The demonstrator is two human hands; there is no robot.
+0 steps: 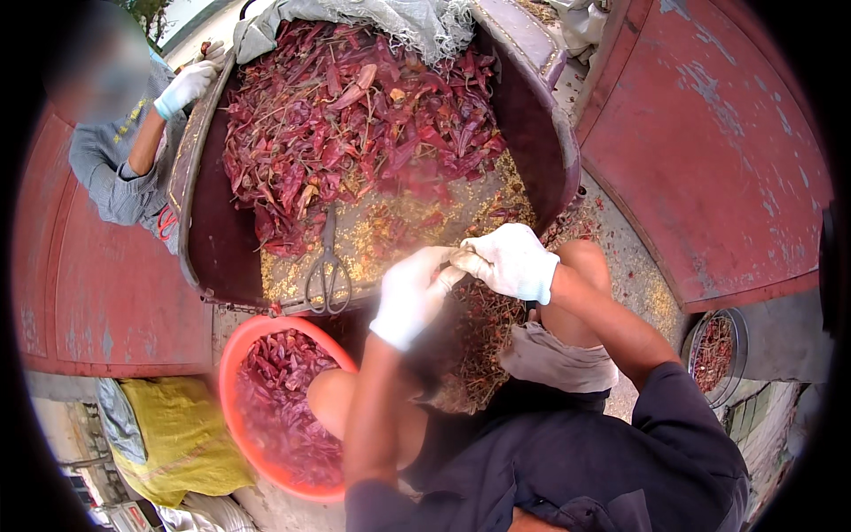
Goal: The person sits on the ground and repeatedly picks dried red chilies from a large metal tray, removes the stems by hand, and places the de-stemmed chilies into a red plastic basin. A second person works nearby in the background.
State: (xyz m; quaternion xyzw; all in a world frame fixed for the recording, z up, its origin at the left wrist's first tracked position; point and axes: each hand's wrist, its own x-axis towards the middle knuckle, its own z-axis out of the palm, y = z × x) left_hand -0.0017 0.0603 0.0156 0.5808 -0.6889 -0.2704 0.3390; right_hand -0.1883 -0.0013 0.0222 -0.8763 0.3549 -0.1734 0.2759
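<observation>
Nearest stuff first: I've got a left hand (409, 300) and a right hand (514, 259) in white gloves meeting right in front of the knees. Both are closed into a pinch, fingertips against fingertips. Can't tell whether there's a pepper between them; the tips are blurry and look stained.

Under the hands is a loose pile of stems and scraps (483, 350). Beside the left knee sits an orange-red basin (229, 395) holding dried red peppers (282, 377) that look mostly stem-free. So I'd say the step in hand is stemming, one pepper at a time.

Just past the hands, scissors (329, 254) lie near the edge of a big metal tub (213, 244), among yellow seeds (282, 282). The main pepper heap (355, 124) fills the far part, plenty of stalks still showing. A co-worker's gloved hand (188, 86) is at the tub's left rim, and a red metal panel (709, 142) stands off to the right.

IMO the next move calls for finishing the pinch, cleaned pepper into the basin, stem onto the pile, then a reach forward to the heap.
</observation>
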